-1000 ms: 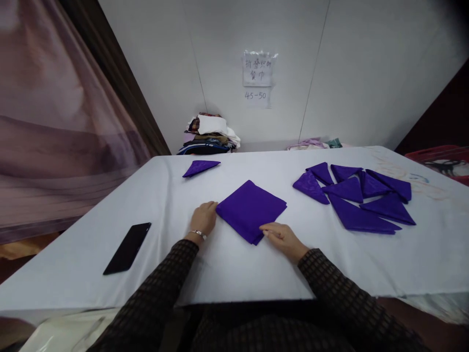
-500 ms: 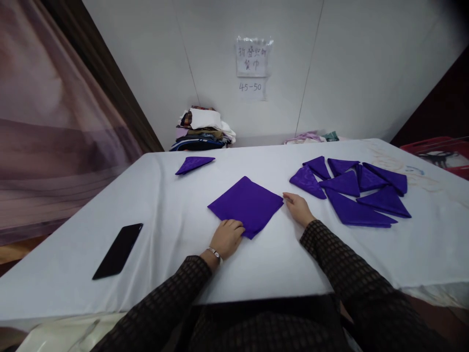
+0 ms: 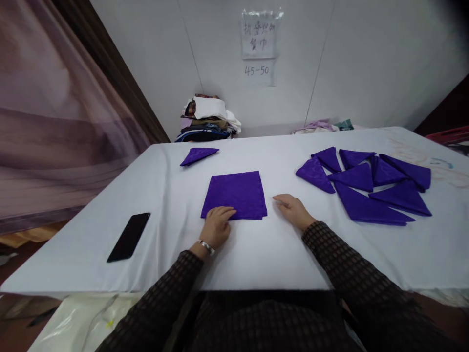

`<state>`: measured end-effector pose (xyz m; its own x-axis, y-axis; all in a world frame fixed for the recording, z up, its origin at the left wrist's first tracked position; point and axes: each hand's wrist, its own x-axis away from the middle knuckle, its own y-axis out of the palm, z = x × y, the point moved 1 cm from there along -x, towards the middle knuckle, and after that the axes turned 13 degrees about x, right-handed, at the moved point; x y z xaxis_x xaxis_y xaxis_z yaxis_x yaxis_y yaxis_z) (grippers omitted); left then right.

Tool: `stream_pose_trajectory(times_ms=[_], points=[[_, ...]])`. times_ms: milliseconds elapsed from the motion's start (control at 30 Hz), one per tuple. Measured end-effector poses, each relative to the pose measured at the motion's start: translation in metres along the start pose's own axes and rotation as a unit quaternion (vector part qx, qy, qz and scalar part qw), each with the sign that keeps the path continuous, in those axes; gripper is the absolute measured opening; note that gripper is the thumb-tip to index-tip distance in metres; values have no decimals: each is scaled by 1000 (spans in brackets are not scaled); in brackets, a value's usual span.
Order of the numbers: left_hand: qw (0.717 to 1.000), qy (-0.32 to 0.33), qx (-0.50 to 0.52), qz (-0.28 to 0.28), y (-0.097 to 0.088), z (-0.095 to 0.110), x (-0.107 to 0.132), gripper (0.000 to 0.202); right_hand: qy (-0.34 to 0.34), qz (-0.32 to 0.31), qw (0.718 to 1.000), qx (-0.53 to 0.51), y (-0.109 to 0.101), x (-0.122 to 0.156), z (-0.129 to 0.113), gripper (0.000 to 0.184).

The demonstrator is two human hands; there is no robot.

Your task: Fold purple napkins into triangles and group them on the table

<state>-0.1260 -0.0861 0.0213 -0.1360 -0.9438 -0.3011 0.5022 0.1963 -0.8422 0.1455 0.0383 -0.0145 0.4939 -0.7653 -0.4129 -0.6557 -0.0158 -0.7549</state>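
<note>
A purple cloth napkin [image 3: 234, 190], folded into a square, lies flat in front of me with its edges roughly square to the table. Over its lower left edge rests my left hand [image 3: 216, 226], fingers stretched on top of the cloth and thumb apart, not gripping it. My right hand [image 3: 293, 209] is just off the napkin's right side, with fingers extended and nothing in them. The lower right corner shows layers slightly out of line. The napkin's lower left corner is partly hidden by my left hand.
Several folded purple napkins [image 3: 351, 177] lie overlapping on the right. Another folded napkin [image 3: 199, 155] sits at the back left. A black phone [image 3: 129, 237] rests on the left of the white-covered table [image 3: 264, 264]. Piled clothes [image 3: 209, 120] stand beyond the far edge, by the wall.
The napkin has turned from a diamond position to a square one and shows a patterned face. My right hand has come away from its corner; my left hand stays at its lower left.
</note>
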Motion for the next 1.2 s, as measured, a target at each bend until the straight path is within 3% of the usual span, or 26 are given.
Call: stream_pose_trajectory(times_ms=[133,367,700,967,1200], points=[[998,33,24,-47,25,32,-19,26,-92,-32,995,22,6,2,-17,30],[998,8,11,-60,51,35,-38,20,-113,-40,991,56,7,3,-25,26],[997,-25,53,-52,48,39,-35,19,-140,-72,982,107,19,-5,-35,21],[996,-6,66,-54,52,36,-36,9,-139,-73,982,108,27,-11,-37,16],[996,17,26,-78,52,39,-37,14,-119,-85,985,95,28,-14,-39,17]])
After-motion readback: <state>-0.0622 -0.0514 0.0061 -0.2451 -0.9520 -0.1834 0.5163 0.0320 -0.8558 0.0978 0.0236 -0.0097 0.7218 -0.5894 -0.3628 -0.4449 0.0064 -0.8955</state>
